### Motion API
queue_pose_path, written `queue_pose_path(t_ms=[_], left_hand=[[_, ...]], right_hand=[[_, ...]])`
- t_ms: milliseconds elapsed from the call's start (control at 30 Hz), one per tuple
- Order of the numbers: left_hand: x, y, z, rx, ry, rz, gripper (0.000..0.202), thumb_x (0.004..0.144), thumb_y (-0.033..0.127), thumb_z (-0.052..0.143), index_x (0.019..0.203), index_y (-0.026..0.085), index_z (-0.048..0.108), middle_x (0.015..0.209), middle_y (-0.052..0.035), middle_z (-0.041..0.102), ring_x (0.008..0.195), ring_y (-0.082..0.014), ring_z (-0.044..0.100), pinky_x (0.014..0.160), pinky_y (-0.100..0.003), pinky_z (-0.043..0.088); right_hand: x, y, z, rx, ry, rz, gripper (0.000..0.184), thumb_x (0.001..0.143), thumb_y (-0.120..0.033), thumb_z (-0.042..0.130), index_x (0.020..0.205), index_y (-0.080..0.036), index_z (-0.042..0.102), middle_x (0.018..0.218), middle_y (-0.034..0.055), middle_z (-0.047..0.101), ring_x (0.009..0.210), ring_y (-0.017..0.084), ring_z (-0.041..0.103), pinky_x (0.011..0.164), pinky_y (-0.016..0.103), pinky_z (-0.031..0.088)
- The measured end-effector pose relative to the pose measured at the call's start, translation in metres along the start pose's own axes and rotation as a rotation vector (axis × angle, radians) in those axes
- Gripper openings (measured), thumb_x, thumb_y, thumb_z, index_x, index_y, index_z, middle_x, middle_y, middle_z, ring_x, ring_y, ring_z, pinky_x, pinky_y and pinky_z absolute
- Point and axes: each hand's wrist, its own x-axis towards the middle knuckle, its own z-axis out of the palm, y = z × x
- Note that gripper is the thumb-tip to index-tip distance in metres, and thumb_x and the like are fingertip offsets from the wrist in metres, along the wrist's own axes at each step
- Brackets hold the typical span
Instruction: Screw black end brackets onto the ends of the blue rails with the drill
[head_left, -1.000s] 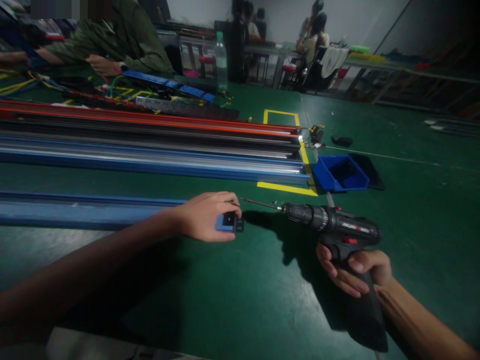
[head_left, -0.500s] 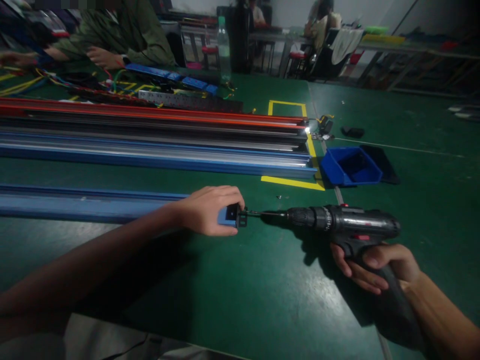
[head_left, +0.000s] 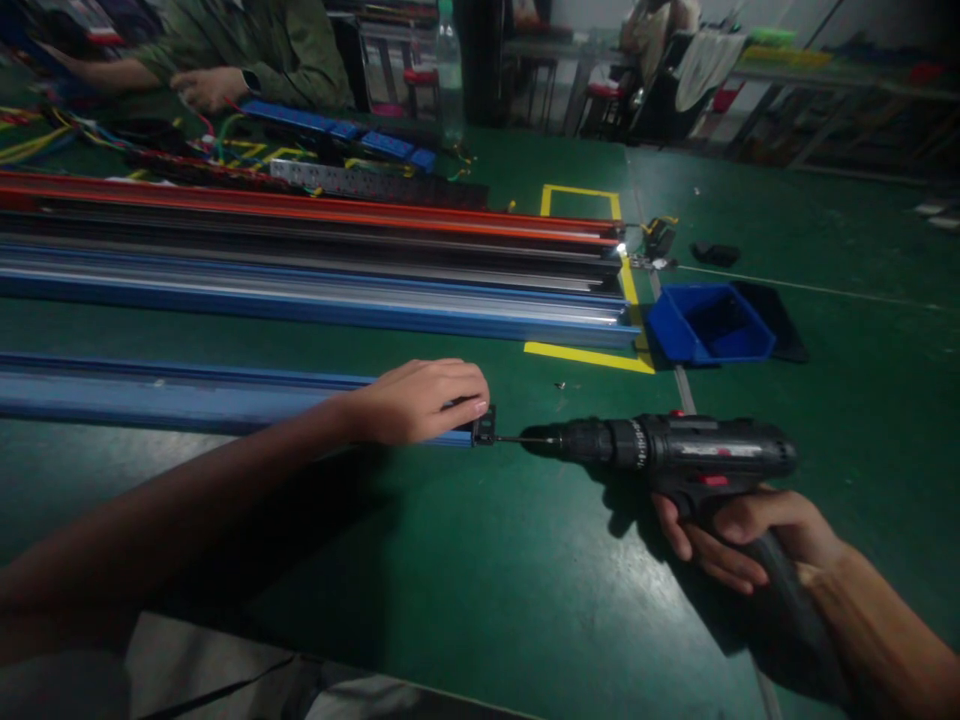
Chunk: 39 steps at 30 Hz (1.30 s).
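My left hand (head_left: 420, 400) is closed over the right end of a long blue metal profile (head_left: 187, 392) lying on the green table. At that end sits a black end bracket (head_left: 485, 425), partly covered by my fingers. My right hand (head_left: 742, 535) grips the handle of a black cordless drill (head_left: 690, 450), held level and pointing left. Its long thin bit (head_left: 517, 439) reaches the lower part of the bracket; whether a screw is at the tip is too small to tell.
Behind lie more blue profiles (head_left: 375, 305), black ones and an orange-red one (head_left: 375, 205). A blue bin (head_left: 675, 335) stands at their right end beside yellow tape (head_left: 589, 357). A small screw (head_left: 560, 385) lies nearby. Across the table a person in a green sleeve (head_left: 300, 60) handles wires.
The drill bit has moved from the upper part of the bracket to its lower part, and the drill has shifted slightly left. My left hand's fingers now lie more over the top of the profile.
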Motion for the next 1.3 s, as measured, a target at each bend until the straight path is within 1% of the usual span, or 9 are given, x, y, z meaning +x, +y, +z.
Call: queue_pose_path(t_ms=[200, 300, 400, 733, 833, 1033, 1167, 1233, 1300], left_hand=[[-0.0004, 0.0004, -0.0003, 0.003, 0.000, -0.002, 0.038, 0.109, 0.041, 0.034, 0.108, 0.020, 0.065, 0.110, -0.0054, 0.067, 0.103, -0.0190, 0.060, 0.092, -0.031, 0.043], [0.0002, 0.0002, 0.0002, 0.001, 0.013, 0.000, 0.037, 0.109, 0.040, 0.035, 0.108, 0.020, 0.066, 0.110, -0.0055, 0.068, 0.102, -0.0189, 0.060, 0.091, -0.031, 0.043], [0.0008, 0.0004, 0.0002, 0.008, 0.017, 0.002, 0.036, 0.109, 0.039, 0.036, 0.107, 0.020, 0.066, 0.108, -0.0055, 0.068, 0.101, -0.0189, 0.061, 0.091, -0.031, 0.043], [-0.0001, 0.0000, 0.0007, 0.009, 0.018, 0.005, 0.037, 0.109, 0.039, 0.035, 0.106, 0.020, 0.066, 0.108, -0.0055, 0.068, 0.102, -0.0191, 0.060, 0.092, -0.031, 0.043], [0.0000, -0.0006, 0.0013, 0.014, 0.024, 0.012, 0.037, 0.109, 0.039, 0.035, 0.104, 0.020, 0.066, 0.107, -0.0056, 0.068, 0.101, -0.0188, 0.061, 0.093, -0.031, 0.044], [0.0009, 0.0006, 0.0027, 0.036, 0.027, -0.002, 0.037, 0.109, 0.040, 0.034, 0.107, 0.020, 0.065, 0.108, -0.0057, 0.067, 0.101, -0.0194, 0.061, 0.091, -0.032, 0.043], [0.0014, 0.0014, 0.0043, 0.040, 0.030, -0.012, 0.037, 0.108, 0.040, 0.034, 0.105, 0.019, 0.065, 0.107, -0.0063, 0.066, 0.100, -0.0200, 0.060, 0.091, -0.033, 0.043], [0.0016, 0.0013, 0.0051, 0.046, 0.034, -0.017, 0.038, 0.108, 0.040, 0.034, 0.105, 0.019, 0.065, 0.106, -0.0064, 0.066, 0.100, -0.0201, 0.060, 0.090, -0.033, 0.043], [0.0018, 0.0013, 0.0057, 0.057, 0.038, -0.020, 0.038, 0.109, 0.040, 0.033, 0.105, 0.019, 0.065, 0.105, -0.0063, 0.065, 0.099, -0.0202, 0.060, 0.089, -0.033, 0.043]], right_hand=[[0.0027, 0.0052, -0.0016, -0.002, -0.001, -0.019, 0.036, 0.074, -0.015, 0.064, 0.105, -0.005, 0.078, 0.087, 0.0193, 0.077, 0.037, 0.004, 0.046, 0.043, 0.018, 0.050], [0.0029, 0.0059, -0.0009, -0.017, 0.005, -0.008, 0.036, 0.074, -0.016, 0.064, 0.104, -0.005, 0.078, 0.087, 0.0184, 0.077, 0.037, 0.005, 0.047, 0.042, 0.018, 0.048], [0.0033, 0.0052, -0.0005, -0.032, 0.015, 0.003, 0.035, 0.074, -0.017, 0.063, 0.104, -0.006, 0.078, 0.085, 0.0174, 0.077, 0.037, 0.004, 0.044, 0.042, 0.019, 0.048], [0.0055, 0.0062, -0.0008, -0.014, -0.048, -0.024, 0.037, 0.076, -0.015, 0.063, 0.109, -0.005, 0.077, 0.091, 0.0187, 0.078, 0.039, 0.004, 0.047, 0.045, 0.019, 0.051], [0.0054, 0.0067, -0.0003, -0.019, -0.039, -0.020, 0.037, 0.075, -0.015, 0.063, 0.109, -0.005, 0.076, 0.091, 0.0188, 0.078, 0.040, 0.005, 0.048, 0.044, 0.019, 0.049], [0.0049, 0.0060, 0.0005, -0.025, -0.008, -0.004, 0.036, 0.075, -0.016, 0.063, 0.108, -0.006, 0.076, 0.090, 0.0190, 0.077, 0.038, 0.005, 0.045, 0.041, 0.020, 0.045], [0.0052, 0.0053, 0.0012, -0.021, -0.009, 0.013, 0.040, 0.076, -0.016, 0.061, 0.112, -0.005, 0.075, 0.090, 0.0177, 0.078, 0.037, 0.004, 0.041, 0.041, 0.019, 0.044], [0.0056, 0.0050, 0.0000, -0.019, -0.030, 0.023, 0.044, 0.076, -0.017, 0.060, 0.116, -0.005, 0.074, 0.094, 0.0195, 0.078, 0.037, 0.003, 0.040, 0.041, 0.018, 0.042], [0.0061, 0.0050, -0.0021, -0.023, -0.049, 0.025, 0.049, 0.076, -0.019, 0.060, 0.122, -0.005, 0.072, 0.102, 0.0231, 0.078, 0.037, 0.004, 0.040, 0.039, 0.019, 0.040]])
